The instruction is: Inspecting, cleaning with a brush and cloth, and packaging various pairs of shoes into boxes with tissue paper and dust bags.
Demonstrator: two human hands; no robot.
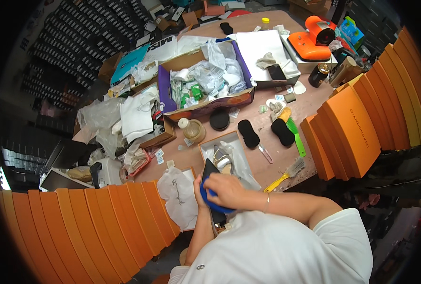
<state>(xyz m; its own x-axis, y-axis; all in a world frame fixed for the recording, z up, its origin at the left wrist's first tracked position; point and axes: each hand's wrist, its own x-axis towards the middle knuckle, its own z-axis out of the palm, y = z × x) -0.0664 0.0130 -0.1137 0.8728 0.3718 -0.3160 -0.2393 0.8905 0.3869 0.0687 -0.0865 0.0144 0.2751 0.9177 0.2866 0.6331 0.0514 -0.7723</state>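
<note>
A dark shoe with a pointed toe (210,167) is held close to my chest, toe away from me. My left hand (199,190) is closed along its left side. My right hand (227,190) is closed on a blue cloth (215,206) and presses it against the shoe, so the shoe's middle is mostly hidden. Just beyond my hands, an open shoebox (205,148) holds a light strappy shoe (225,163) and white tissue. White paper with a dark chain-like print or strip (178,193) lies beside my left hand.
Long rows of orange shoeboxes (92,227) flank me on both sides. A yellow-handled brush (286,174), a green brush (295,137), black sponges (249,134) and a pump bottle (191,129) lie about the table. Farther back stand a purple carton (205,107) of crumpled wrapping and an orange machine (310,42).
</note>
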